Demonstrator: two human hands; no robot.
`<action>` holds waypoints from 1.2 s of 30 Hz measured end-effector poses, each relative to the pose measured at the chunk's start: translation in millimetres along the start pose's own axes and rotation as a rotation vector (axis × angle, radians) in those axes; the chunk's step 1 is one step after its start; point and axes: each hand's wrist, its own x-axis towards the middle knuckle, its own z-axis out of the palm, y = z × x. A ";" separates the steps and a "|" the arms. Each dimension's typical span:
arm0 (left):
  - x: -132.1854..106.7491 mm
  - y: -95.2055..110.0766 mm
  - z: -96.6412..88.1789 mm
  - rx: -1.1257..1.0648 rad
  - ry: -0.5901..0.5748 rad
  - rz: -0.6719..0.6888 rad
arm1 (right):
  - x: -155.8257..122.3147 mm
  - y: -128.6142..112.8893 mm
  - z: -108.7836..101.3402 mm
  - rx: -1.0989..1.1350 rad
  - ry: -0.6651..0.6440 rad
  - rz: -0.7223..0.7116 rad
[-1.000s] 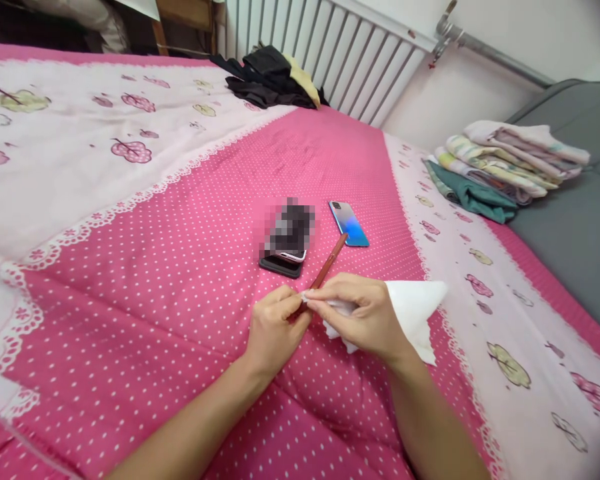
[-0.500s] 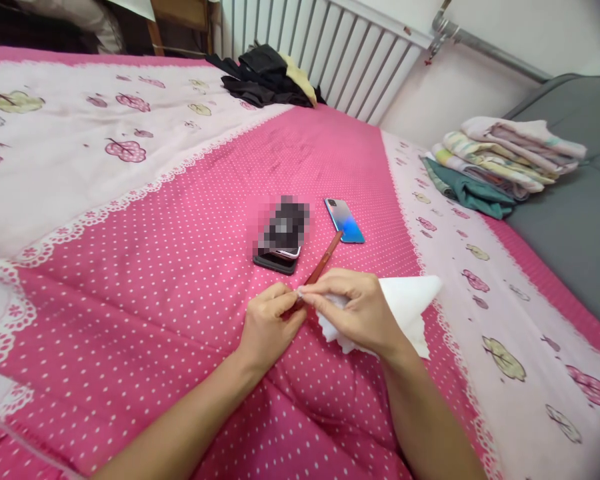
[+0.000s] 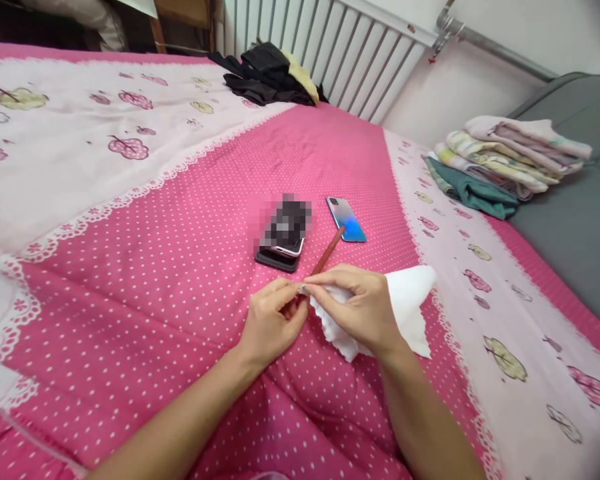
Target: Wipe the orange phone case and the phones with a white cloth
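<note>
My left hand (image 3: 273,323) pinches the near end of a thin reddish-brown stick (image 3: 329,250), which points away toward the phones. My right hand (image 3: 357,307) is closed on a white tissue (image 3: 407,310) and presses it against the stick where the two hands meet. Both hands hover low over the pink dotted bedspread (image 3: 180,253). Just beyond the stick's tip lie a blue phone (image 3: 347,219) and a stack of dark phones (image 3: 281,243), partly blurred out.
A pile of folded cloths (image 3: 500,167) sits on the right by a grey cushion (image 3: 575,220). Dark clothes (image 3: 267,77) lie at the far edge before a white radiator (image 3: 330,50). The pale patterned border (image 3: 70,147) spreads to the left.
The hands have stayed together on the stick, with the tissue shifting slightly along it. The view has drifted a little.
</note>
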 end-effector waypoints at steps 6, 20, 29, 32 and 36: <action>0.1 0.0 -1.6 -0.040 0.102 0.118 | 2.4 10.7 -8.1 -0.017 0.271 0.163; -6.1 -0.9 -2.8 0.189 0.193 0.374 | -1.2 14.0 3.7 0.369 0.057 0.430; 12.8 -7.2 -13.6 -0.934 0.245 -0.361 | 2.5 24.0 14.6 1.066 -0.239 0.601; 15.6 -0.4 -16.6 -1.272 0.033 -0.488 | -0.7 20.9 21.9 1.115 -0.357 0.608; 14.7 5.3 -18.0 -1.334 0.048 -0.524 | -1.9 19.1 28.3 1.093 -0.392 0.640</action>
